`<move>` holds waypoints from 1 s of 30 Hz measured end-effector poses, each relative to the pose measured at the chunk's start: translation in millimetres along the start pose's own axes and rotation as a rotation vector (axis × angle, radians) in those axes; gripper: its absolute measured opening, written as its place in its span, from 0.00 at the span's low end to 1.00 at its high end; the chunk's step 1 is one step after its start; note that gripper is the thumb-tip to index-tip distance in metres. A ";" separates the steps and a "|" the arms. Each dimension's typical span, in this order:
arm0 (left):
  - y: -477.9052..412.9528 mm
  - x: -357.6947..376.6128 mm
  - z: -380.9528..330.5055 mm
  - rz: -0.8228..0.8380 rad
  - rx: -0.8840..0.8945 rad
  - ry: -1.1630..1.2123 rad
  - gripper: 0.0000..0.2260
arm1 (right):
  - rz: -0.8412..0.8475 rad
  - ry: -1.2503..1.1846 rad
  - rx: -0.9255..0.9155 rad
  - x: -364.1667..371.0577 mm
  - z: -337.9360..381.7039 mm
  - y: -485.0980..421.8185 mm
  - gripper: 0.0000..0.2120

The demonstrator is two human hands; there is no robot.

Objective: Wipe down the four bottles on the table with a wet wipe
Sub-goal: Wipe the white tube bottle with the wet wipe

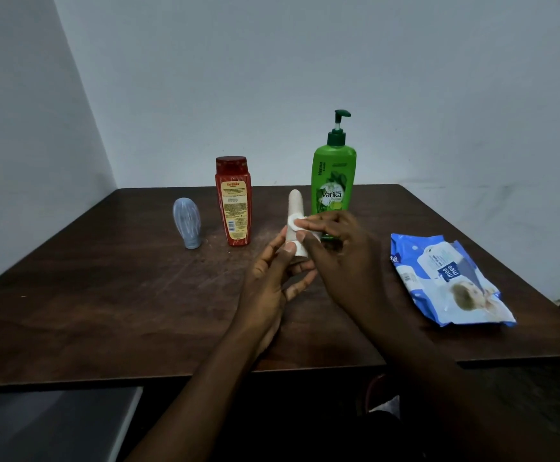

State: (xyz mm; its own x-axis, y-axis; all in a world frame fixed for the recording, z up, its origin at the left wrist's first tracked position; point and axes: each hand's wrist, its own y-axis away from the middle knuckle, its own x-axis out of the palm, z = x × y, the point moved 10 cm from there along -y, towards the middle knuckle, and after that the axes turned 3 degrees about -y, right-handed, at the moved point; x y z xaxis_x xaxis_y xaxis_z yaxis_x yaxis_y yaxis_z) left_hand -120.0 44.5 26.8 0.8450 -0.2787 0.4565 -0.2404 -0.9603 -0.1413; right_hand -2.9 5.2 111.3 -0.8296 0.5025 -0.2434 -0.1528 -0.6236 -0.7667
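Wiping the cream bottle (295, 203), apparently one of four.

The left hand (272, 278) grips its lower end, fingers curled round. Just above that grip, the right hand (342, 251) pinches a folded wet wipe (293, 223) against the body. The green Vatika pump bottle (333, 175) stands behind the grip. Next, probably: turn the bottle and stroke toward the tip.

A dark brown wooden desk (105, 311) set into a corner of pale walls carries three standing bottles and one packet. At the left a blue-grey squeeze bottle (187, 223) stands on its cap; near it, to the right, is an upright red Karthika shampoo bottle (233, 201). Further right is a tall green Vatika pump bottle (333, 178). A blue pack of wet wipes (448, 281) lies flat near the right edge. Whitish scuffs mark the wood around the red bottle's base.
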 end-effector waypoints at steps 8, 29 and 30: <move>-1.0 3.8 8.2 0.048 -0.071 0.145 0.12 | 0.084 0.055 0.016 0.5 -3.5 -64.5 0.08; -3.9 -7.3 11.4 -0.058 -0.069 0.239 0.13 | 0.196 0.127 -0.289 11.6 26.1 15.0 0.14; -4.3 -7.5 12.3 -0.062 -0.073 0.238 0.13 | 0.197 0.129 -0.293 12.1 26.8 14.6 0.14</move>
State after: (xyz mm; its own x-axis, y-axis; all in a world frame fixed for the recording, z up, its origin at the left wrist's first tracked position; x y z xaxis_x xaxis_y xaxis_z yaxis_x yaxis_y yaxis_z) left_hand -119.4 50.8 13.2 0.7250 -0.2058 0.6573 -0.2329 -0.9713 -0.0472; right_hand -29.5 -13.9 113.1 -0.7505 0.4728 -0.4618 0.1785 -0.5277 -0.8304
